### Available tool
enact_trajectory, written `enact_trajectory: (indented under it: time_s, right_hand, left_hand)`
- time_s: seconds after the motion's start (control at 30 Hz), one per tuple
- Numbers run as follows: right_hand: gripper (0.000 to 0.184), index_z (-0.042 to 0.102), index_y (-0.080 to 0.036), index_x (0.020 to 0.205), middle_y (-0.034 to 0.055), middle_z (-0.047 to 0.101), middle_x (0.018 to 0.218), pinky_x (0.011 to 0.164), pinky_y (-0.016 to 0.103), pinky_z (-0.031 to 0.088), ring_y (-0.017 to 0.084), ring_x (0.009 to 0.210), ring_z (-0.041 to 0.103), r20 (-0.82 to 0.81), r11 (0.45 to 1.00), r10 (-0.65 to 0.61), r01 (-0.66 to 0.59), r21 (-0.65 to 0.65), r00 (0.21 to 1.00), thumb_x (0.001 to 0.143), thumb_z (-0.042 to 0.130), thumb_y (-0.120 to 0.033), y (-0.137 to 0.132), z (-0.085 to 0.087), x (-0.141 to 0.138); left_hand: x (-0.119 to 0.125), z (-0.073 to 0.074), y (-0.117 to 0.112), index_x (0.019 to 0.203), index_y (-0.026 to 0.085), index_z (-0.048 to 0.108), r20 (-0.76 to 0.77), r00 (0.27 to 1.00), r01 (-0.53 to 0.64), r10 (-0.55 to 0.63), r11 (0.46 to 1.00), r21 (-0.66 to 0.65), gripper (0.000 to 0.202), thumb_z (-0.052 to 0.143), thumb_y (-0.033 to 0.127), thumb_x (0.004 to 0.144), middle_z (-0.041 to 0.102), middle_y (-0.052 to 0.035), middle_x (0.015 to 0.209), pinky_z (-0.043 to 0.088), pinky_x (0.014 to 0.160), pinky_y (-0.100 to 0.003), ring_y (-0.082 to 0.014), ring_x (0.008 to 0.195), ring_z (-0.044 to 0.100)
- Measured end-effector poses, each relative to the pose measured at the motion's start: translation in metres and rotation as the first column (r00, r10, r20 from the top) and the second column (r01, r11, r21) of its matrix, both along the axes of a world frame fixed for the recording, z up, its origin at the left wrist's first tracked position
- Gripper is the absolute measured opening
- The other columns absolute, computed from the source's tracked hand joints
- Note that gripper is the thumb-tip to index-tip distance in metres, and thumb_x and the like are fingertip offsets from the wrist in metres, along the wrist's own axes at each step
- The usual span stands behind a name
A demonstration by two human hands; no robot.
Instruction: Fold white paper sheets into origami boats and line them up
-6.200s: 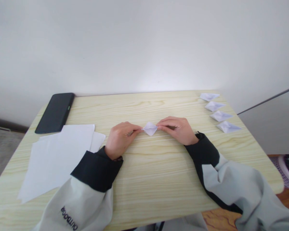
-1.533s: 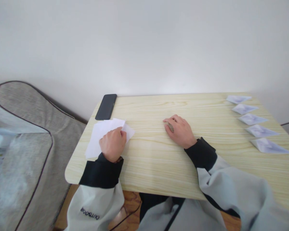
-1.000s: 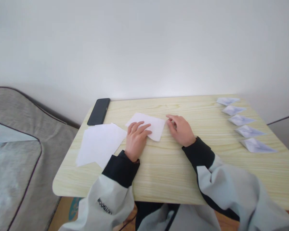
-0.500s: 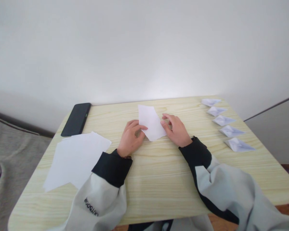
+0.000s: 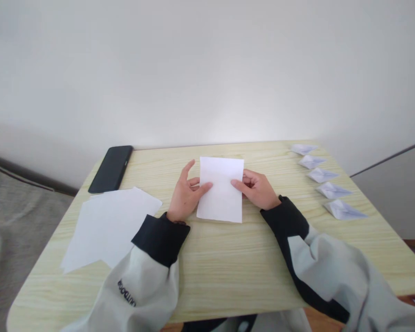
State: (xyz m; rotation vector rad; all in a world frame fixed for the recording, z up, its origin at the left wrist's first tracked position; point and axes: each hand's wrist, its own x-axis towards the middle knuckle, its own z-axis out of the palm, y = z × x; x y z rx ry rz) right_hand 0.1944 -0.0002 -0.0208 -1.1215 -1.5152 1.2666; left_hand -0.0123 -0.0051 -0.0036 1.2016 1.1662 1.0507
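Observation:
Between my hands is a white rectangular sheet of paper (image 5: pixel 221 196), facing me above the middle of the table. My left hand (image 5: pixel 186 194) grips its left edge, thumb on the front and index finger raised off to the side. On the opposite edge, my right hand (image 5: pixel 257 188) pinches the paper with the thumb in front and the other fingers partly hidden behind. Whether the sheet is folded double cannot be made out.
On the left of the wood-grain table (image 5: pixel 210 272) lie loose white sheets (image 5: pixel 107 226), with a black phone (image 5: pixel 111 168) behind them. Several folded paper shapes with pointed ends (image 5: pixel 344 210) form a row on the right. A white wall (image 5: pixel 207 74) stands behind the table.
The paper has turned from a slanted position to upright and shows a full rectangle. Both hands have shifted their hold, thumbs now on its front at either side.

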Motion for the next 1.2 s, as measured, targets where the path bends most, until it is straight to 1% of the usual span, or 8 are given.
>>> enact_trajectory:
  time_s: [0.17,0.27,0.4,0.53,0.77,0.9,1.0,1.2]
  right_hand:
    - [0.029,0.064,-0.016,0.094,-0.0058,0.051,0.050,0.039,0.019,0.035,0.007,0.042,0.044,-0.020,0.999,0.013,-0.012,0.039,1.000,0.083,0.058,-0.042,0.000,0.002,0.005]
    - [0.028,0.065,-0.016,0.093,-0.0077,0.044,0.046,0.036,0.018,0.028,0.005,0.038,0.037,-0.024,0.995,-0.032,0.034,0.091,0.999,0.084,0.058,-0.041,0.001,0.002,0.008]
    - [0.036,0.063,-0.016,0.103,0.0000,0.066,0.069,0.048,0.020,0.045,0.011,0.056,0.058,-0.096,0.996,0.089,-0.088,0.013,0.991,0.079,0.065,-0.042,0.000,0.001,0.006]
    - [0.034,0.067,-0.016,0.100,0.0048,0.072,0.085,0.059,0.027,0.052,0.016,0.070,0.065,-0.065,0.992,0.126,-0.126,0.005,0.990,0.079,0.064,-0.043,-0.001,0.001,0.006]
    - [0.027,0.072,-0.024,0.100,0.0049,0.070,0.106,0.073,0.033,0.053,0.022,0.096,0.064,0.120,0.964,0.018,-0.050,0.261,0.993,0.086,0.053,-0.038,0.000,0.000,0.012]
    - [0.033,0.072,-0.023,0.103,0.0050,0.070,0.091,0.066,0.030,0.049,0.016,0.078,0.063,0.191,0.918,0.042,-0.113,0.379,0.981,0.090,0.042,-0.026,0.001,0.000,0.012]
    - [0.035,0.071,-0.021,0.105,0.0044,0.067,0.084,0.068,0.030,0.047,0.015,0.074,0.060,0.250,0.874,0.019,-0.137,0.466,0.968,0.088,0.040,-0.020,0.001,0.001,0.011]
    - [0.042,0.063,-0.023,0.119,0.0049,0.066,0.112,0.073,0.033,0.051,0.020,0.092,0.062,0.138,0.957,0.105,-0.138,0.254,0.985,0.088,0.037,-0.034,-0.001,0.000,0.012]
  left_hand:
    - [-0.005,0.002,0.002,0.100,0.012,0.065,-0.023,0.995,0.092,-0.094,0.993,-0.077,0.046,0.073,0.045,0.069,0.073,-0.0108,0.091,0.056,0.065,-0.030,-0.0223,0.078,0.069]
    - [-0.005,0.003,0.001,0.106,0.014,0.065,-0.054,0.987,0.145,-0.152,0.983,-0.110,0.050,0.073,0.046,0.069,0.074,-0.0087,0.087,0.054,0.061,-0.028,-0.0215,0.075,0.069]
    - [-0.004,0.004,0.000,0.107,0.014,0.065,-0.028,0.990,0.137,-0.141,0.984,-0.113,0.051,0.075,0.045,0.067,0.074,-0.0089,0.091,0.055,0.064,-0.029,-0.0224,0.078,0.069]
    - [-0.005,0.003,0.001,0.108,0.015,0.064,0.003,0.992,0.126,-0.126,0.986,-0.112,0.049,0.071,0.047,0.072,0.074,-0.0081,0.087,0.054,0.061,-0.028,-0.0201,0.074,0.068]
    - [-0.010,-0.001,0.006,0.094,0.016,0.066,0.060,0.979,0.203,-0.196,0.965,-0.163,0.037,0.070,0.046,0.072,0.071,-0.0041,0.075,0.052,0.061,-0.028,-0.0189,0.069,0.066]
    - [-0.011,0.003,0.008,0.101,0.011,0.066,0.304,0.936,0.259,-0.174,0.929,-0.266,0.060,0.048,0.064,0.078,0.071,-0.0124,0.086,0.052,0.062,-0.035,-0.0248,0.074,0.067]
    - [-0.009,0.007,0.006,0.100,0.012,0.065,0.196,0.966,0.209,-0.168,0.955,-0.212,0.053,0.058,0.059,0.076,0.070,-0.0101,0.089,0.050,0.064,-0.030,-0.0220,0.078,0.065]
    - [-0.005,-0.001,0.003,0.100,0.015,0.061,0.088,0.986,0.156,-0.144,0.977,-0.148,0.038,0.071,0.041,0.074,0.069,-0.0040,0.085,0.048,0.062,-0.024,-0.0142,0.071,0.062]
